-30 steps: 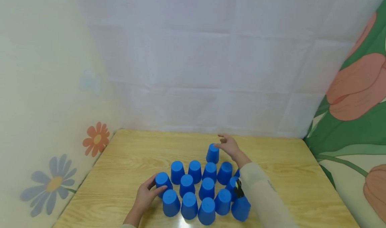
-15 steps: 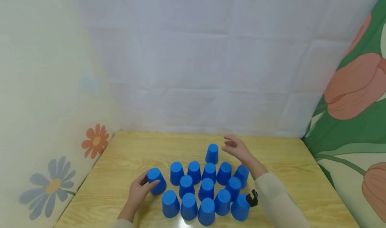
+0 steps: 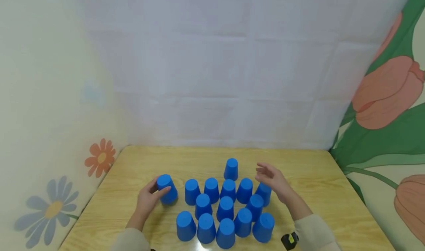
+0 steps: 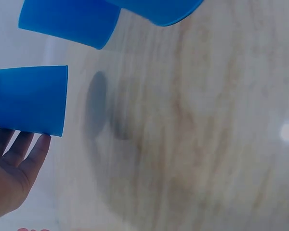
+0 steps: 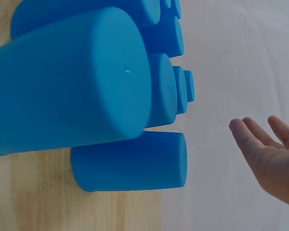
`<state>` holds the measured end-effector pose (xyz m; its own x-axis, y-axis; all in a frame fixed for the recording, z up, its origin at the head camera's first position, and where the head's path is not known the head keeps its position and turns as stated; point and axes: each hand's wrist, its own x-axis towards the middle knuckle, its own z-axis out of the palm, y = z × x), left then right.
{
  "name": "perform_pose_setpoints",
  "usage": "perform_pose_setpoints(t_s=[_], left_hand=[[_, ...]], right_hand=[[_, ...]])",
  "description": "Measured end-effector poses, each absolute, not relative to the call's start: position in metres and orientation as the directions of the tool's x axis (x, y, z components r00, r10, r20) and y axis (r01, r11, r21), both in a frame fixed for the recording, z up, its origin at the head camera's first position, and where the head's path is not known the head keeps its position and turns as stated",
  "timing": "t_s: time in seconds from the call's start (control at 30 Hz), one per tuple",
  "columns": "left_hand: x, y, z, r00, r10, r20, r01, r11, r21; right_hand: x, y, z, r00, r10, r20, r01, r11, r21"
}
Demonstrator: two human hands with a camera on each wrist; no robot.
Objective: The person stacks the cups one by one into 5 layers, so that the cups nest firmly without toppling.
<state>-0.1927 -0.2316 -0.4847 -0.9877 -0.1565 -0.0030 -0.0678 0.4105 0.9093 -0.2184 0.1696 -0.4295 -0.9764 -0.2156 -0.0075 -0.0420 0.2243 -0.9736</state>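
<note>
My left hand (image 3: 147, 200) grips an upside-down blue plastic cup (image 3: 167, 192), thumb on the near side, left of the other cups. In the left wrist view this cup (image 4: 29, 100) is lifted off the table, its shadow apart from its rim. My right hand (image 3: 273, 181) holds nothing, its fingers loosely extended above the right end of the cup group. Several more blue cups stand upside down in rough rows, such as a front cup (image 3: 225, 234) and a middle cup (image 3: 225, 209). One lone cup (image 3: 231, 169) stands behind them.
The wooden table (image 3: 132, 166) meets a white cloth backdrop (image 3: 206, 77). A flower-painted wall (image 3: 43, 133) is on the left, and a tulip-patterned panel (image 3: 382, 133) on the right. A black wrist device (image 3: 290, 240) is by the right sleeve (image 3: 315, 230).
My left hand has carried its cup leftward and away from me, off the group. My right hand has drawn away from the lone back cup, to the right and nearer me.
</note>
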Motion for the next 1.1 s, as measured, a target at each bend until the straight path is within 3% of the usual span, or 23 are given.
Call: perform_pose_setpoints(t_s=[0.53, 0.9, 1.1], left_hand=[[-0.233, -0.23, -0.454, -0.989, -0.144, 0.03, -0.031, 0.4, 0.916], [-0.264, -0.203, -0.442, -0.993, -0.109, 0.048, 0.002, 0.383, 0.924], [-0.276, -0.184, -0.438, -0.994, -0.072, 0.082, 0.042, 0.433, 0.9]], right_hand=[[-0.172, 0.192, -0.463, -0.993, -0.094, -0.071, 0.064, 0.075, -0.995], [-0.143, 0.194, -0.479, -0.987, 0.074, -0.142, 0.151, 0.14, -0.978], [-0.134, 0.187, -0.486, -0.978, 0.087, -0.188, 0.203, 0.216, -0.955]])
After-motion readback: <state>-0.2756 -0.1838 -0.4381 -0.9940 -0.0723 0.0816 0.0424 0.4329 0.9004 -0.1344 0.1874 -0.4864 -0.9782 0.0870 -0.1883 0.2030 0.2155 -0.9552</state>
